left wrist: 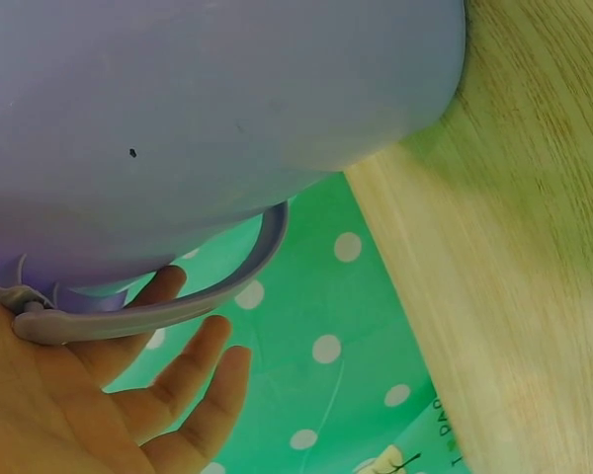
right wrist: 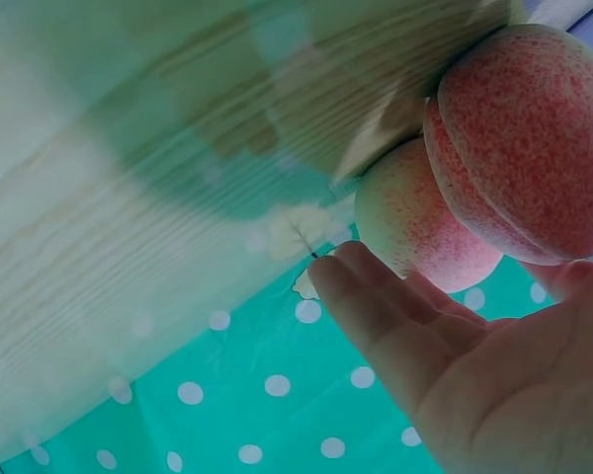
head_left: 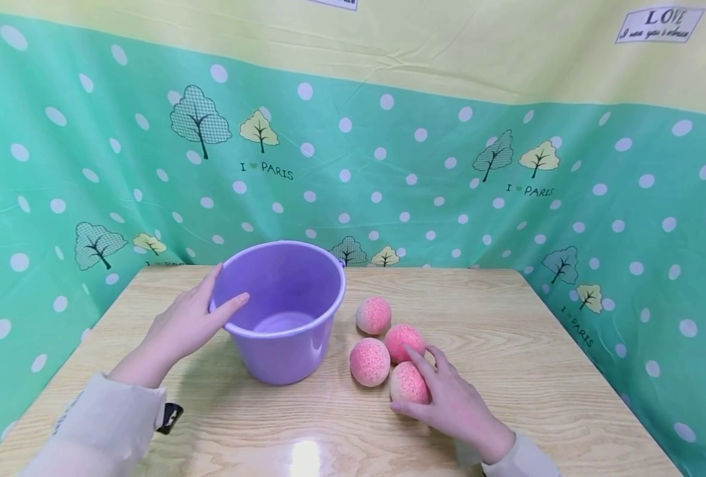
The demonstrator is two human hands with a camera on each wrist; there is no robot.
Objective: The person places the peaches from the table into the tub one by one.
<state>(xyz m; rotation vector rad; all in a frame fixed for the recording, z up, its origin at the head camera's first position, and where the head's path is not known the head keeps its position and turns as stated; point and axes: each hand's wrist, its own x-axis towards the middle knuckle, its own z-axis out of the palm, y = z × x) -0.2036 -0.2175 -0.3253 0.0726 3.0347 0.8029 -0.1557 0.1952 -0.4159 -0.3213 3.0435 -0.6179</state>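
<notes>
A purple bucket (head_left: 287, 358) stands upright on the table. My left hand (head_left: 189, 321) holds its left rim, thumb over the inside and the other fingers outside. In the left wrist view those fingers spread beside the bucket's handle (left wrist: 168, 314). Several pink, cream-speckled peaches lie right of the bucket: a far one (head_left: 373, 315), a middle one (head_left: 404, 342), a left one (head_left: 369, 362) and a near one (head_left: 409, 384). My right hand (head_left: 457, 404) has thumb and fingers around the near peach, whose cleft shows in the right wrist view (right wrist: 529, 138).
The wooden table (head_left: 496, 318) carries the bucket and peaches. A green and yellow dotted cloth (head_left: 424, 165) with printed trees hangs behind the table and along both sides. A small black object (head_left: 170, 419) shows at the left sleeve cuff.
</notes>
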